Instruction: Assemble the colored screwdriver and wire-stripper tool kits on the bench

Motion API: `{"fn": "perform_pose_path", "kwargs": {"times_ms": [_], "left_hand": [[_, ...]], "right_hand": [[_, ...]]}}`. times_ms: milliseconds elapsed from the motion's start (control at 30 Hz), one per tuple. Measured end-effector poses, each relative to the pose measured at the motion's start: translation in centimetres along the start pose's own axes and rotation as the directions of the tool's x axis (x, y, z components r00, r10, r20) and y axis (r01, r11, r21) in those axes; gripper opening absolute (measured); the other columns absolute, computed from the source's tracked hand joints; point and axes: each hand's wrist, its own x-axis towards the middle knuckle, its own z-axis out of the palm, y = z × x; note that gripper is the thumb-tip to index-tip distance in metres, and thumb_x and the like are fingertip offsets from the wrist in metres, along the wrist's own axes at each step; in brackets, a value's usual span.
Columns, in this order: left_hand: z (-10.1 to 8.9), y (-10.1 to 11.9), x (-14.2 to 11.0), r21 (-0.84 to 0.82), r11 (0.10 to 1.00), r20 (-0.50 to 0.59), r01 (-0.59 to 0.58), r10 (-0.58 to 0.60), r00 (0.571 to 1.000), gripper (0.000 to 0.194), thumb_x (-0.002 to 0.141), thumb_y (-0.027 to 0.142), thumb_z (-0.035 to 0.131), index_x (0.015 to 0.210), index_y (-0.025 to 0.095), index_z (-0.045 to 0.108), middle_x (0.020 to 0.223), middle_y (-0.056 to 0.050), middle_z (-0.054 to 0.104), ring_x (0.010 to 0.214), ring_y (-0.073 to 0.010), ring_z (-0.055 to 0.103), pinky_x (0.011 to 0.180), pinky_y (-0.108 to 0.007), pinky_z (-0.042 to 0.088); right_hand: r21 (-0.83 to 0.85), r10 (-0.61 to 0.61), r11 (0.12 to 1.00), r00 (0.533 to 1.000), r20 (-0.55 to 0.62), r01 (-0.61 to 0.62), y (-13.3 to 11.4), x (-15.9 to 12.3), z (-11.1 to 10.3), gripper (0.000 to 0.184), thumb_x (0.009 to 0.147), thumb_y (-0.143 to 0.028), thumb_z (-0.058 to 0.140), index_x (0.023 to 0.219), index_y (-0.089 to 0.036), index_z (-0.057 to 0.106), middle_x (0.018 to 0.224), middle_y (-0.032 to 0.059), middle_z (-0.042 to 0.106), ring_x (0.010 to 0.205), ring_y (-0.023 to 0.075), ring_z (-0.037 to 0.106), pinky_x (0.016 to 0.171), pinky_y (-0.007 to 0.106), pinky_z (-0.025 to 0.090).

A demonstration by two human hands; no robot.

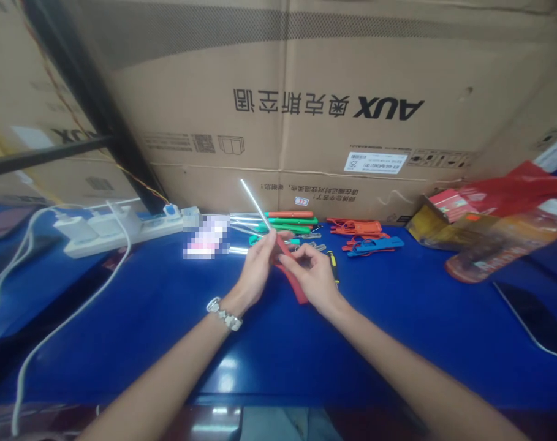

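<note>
Your left hand [256,264] and right hand [317,277], fingers curled round red-handled tool [296,286]; handling apparently unfinished; green-handled tools [296,221] unheld on bench [269,352].

Shiny metal shaft [256,204] — glossy tabletop [278,355] — matt cardboard box [306,67] (smooth-looking)

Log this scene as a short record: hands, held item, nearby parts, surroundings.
left hand: grips red-handled tool near its metal rod; left hand at
right hand: fingers closed on the tool's red part
rod direction: up and away, toward picture left
behind hands: green-handled tools
beyond right hand: orange pieces, blue piece
far left: white power strip
far right: bottle, dark flat device
surface: blue tabletop
backdrop: cardboard, AUX print upside down
</note>
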Motion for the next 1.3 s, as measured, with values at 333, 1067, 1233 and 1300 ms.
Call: {"fn": "perform_pose_path", "kwargs": {"times_ms": [333,1067,1233,1300], "left_hand": [[-0.2,1.3,0.3,-0.223,0.975,-0.045,0.007,-0.017,0.999,0.04,0.08,0.052,0.071,0.091,0.014,0.065,0.067,0.003,0.058,0.063,-0.0127,0.063,0.062,-0.025,0.054],[-1.9,1.8,-0.5,0.814,0.325,0.468,-0.482,0.124,0.875,0.03,0.102,0.033,0.041,0.088,0.018,0.062,0.071,-0.003,0.066,0.055,-0.0146,0.054,0.054,-0.026,0.032],[-1.7,1.7,-0.7,0.837,0.283,0.441,-0.468,0.156,0.884,0.031,0.102,0.034,0.041,0.083,0.019,0.059,0.068,-0.002,0.063,0.055,-0.0148,0.053,0.055,-0.027,0.03],[-1.7,1.6,-0.7,0.843,0.278,0.434,-0.46,0.15,0.888,0.031,0.102,0.034,0.04,0.082,0.019,0.058,0.068,-0.002,0.062,0.056,-0.0151,0.054,0.055,-0.028,0.03]], "right_hand": [[0.038,0.184,0.981,0.976,0.113,-0.19,-0.3,0.0,0.0,0.036,0.069,-0.051,0.076,0.062,-0.02,0.058,0.067,0.0008,0.062,0.064,0.0149,0.054,0.057,0.027,0.043],[0.16,0.043,0.987,0.997,-0.071,-0.032,-0.2,1.8,-1.0,0.038,0.079,-0.056,0.07,0.075,-0.02,0.059,0.057,-0.003,0.058,0.048,0.0097,0.049,0.048,0.024,0.041],[0.135,0.016,0.991,0.992,-0.127,0.001,-0.4,2.0,-1.1,0.038,0.081,-0.054,0.07,0.07,-0.02,0.058,0.054,-0.0027,0.057,0.049,0.0101,0.049,0.051,0.025,0.04],[0.149,0.031,0.989,0.993,-0.113,-0.014,-0.3,2.2,-1.1,0.037,0.08,-0.054,0.071,0.071,-0.02,0.059,0.054,-0.003,0.057,0.049,0.0104,0.049,0.05,0.025,0.04]]}}
